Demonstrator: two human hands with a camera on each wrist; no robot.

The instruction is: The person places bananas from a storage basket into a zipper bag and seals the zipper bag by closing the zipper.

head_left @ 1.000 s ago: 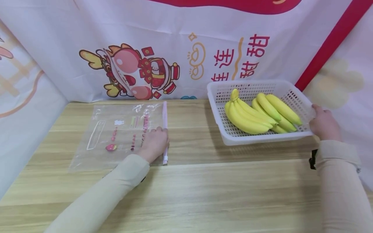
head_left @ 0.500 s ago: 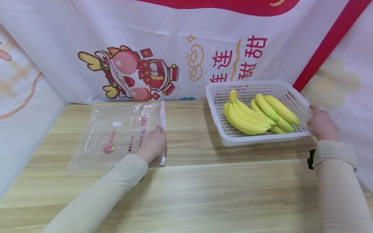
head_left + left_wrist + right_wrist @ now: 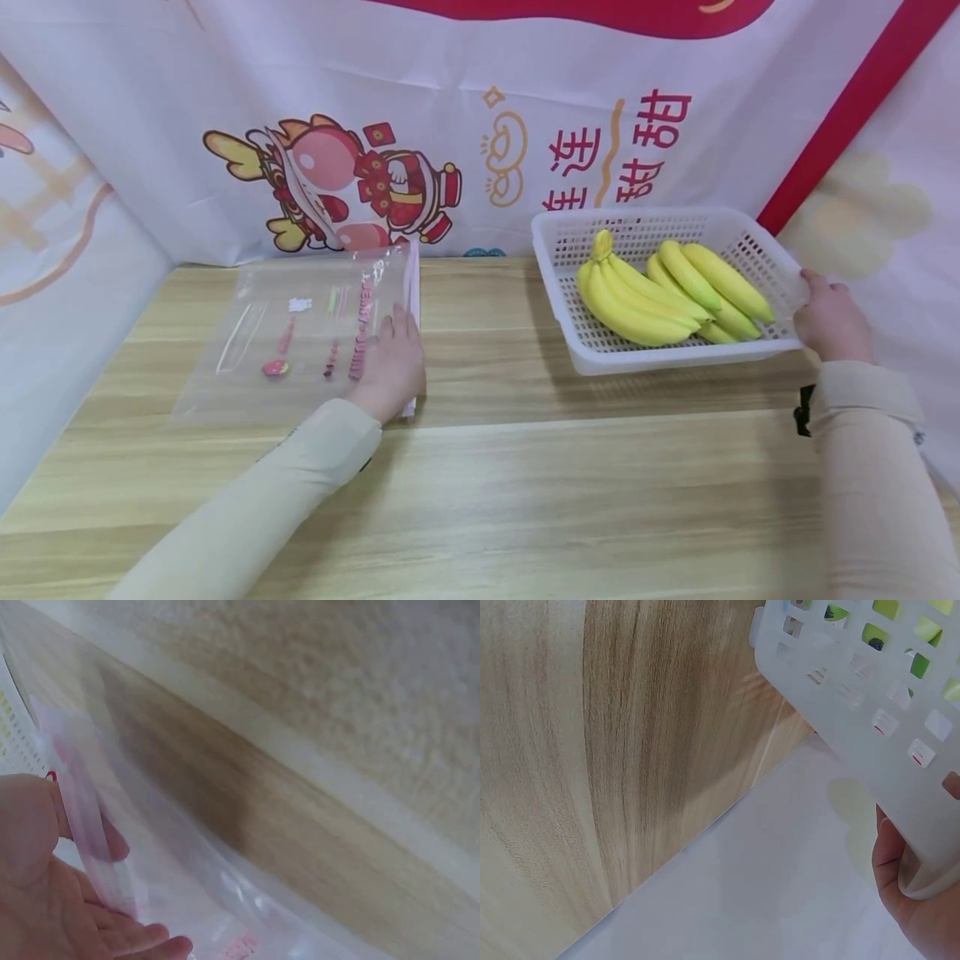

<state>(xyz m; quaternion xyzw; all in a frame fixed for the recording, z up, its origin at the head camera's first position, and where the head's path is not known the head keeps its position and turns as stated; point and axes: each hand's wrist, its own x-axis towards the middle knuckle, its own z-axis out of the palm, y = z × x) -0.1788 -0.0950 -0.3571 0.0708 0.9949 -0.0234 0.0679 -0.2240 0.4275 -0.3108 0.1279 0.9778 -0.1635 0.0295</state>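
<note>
A clear zip bag (image 3: 307, 333) with pink print lies at the left of the table, its zip edge (image 3: 414, 292) raised a little. My left hand (image 3: 392, 367) holds that edge, fingers on top. In the left wrist view, the thumb of the left hand (image 3: 56, 885) shows at the pink strip (image 3: 82, 802), partly through the film. At the right, my right hand (image 3: 834, 323) grips the end of a white plastic basket (image 3: 555, 275). Yellow bananas (image 3: 637, 308) lie inside it. From the right wrist view, the basket's perforated wall (image 3: 840, 727) appears tilted above the hand.
A wood-grain table (image 3: 525, 500) spans the front. Behind it hangs a white printed cloth (image 3: 450, 50), close to the far sides of the bag and basket. More cloth (image 3: 60, 333) borders the left side.
The bag's zip edge has risen off the table and shifted slightly left with my left hand, whose fingers have straightened. My right hand and the basket look unchanged.
</note>
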